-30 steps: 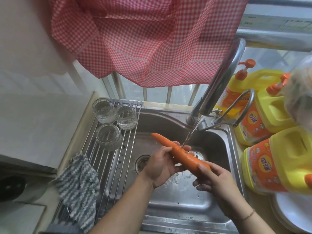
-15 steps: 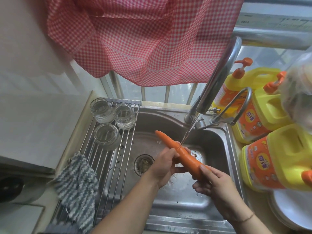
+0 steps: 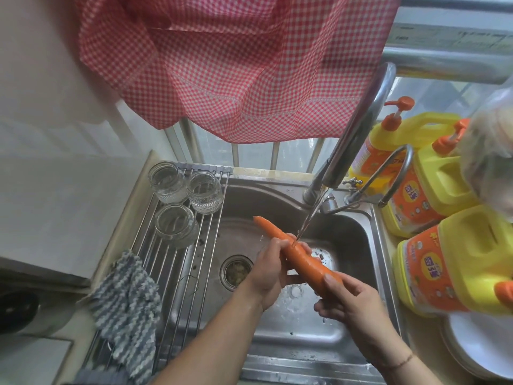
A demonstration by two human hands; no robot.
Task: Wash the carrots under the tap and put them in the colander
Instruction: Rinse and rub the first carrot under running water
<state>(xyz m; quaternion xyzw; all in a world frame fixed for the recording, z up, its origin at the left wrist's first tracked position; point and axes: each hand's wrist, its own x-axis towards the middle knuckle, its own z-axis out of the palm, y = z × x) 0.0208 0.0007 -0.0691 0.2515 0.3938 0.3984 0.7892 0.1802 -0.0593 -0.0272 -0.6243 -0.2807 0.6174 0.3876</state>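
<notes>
We are in the washing step: no colander shows in view, so the placing is yet to come. Going from the left, our left hand (image 3: pixel 273 269) wraps the middle of the carrot (image 3: pixel 298 255), fingers curled over its top and thumb beneath, a close grip well placed for rubbing. The carrot lies slanted over the sink (image 3: pixel 358 234), its thin tip up and left, and the stream from the tap (image 3: pixel 358 126) lands on it just beside those fingers. Our right hand (image 3: pixel 352 304) pinches the thick end, its fingers narrowly curled round it. Next, we judge, comes turning the carrot so its unrinsed side meets the water.
</notes>
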